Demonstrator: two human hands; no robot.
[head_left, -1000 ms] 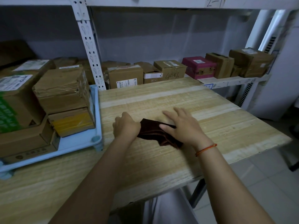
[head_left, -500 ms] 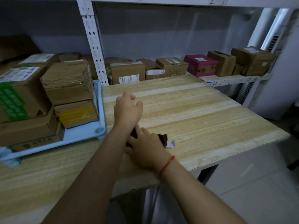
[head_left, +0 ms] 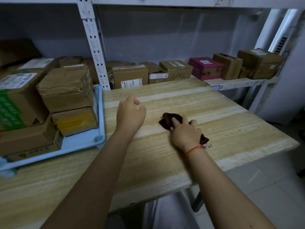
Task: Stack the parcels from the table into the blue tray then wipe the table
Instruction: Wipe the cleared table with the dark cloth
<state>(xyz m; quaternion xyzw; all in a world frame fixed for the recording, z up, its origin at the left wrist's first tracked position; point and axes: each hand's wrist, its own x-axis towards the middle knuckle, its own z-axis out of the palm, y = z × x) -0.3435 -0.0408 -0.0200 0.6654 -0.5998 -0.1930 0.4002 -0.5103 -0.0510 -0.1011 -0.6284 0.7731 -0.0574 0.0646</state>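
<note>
Parcels (head_left: 66, 90): stacked in the blue tray (head_left: 77, 142) at the left of the bench (head_left: 222, 129); a crumpled brown box sits on a smaller one banded with yellow tape, a green-printed carton beside them, flatter cartons beneath
Blue tray: rests on the bench; its near right corner lies close to the left forearm
Cloth (head_left: 171, 120): dark brown, bunched, lying on the bench right of centre; one end shows ahead of the fingers, the other behind the palm near the wrist
Right hand (head_left: 185, 133): palm down, pressing the cloth flat against the bench; fingers spread over it and partly curled, gripping the fabric; red cord around the wrist
Left hand (head_left: 131, 114): loosely curled, holding nothing; sits just left of the cloth, apart from it; whether it touches the bench, cannot tell
Shelf (head_left: 239, 83): behind the bench; row of cardboard boxes and one pink box (head_left: 205, 68)
</note>
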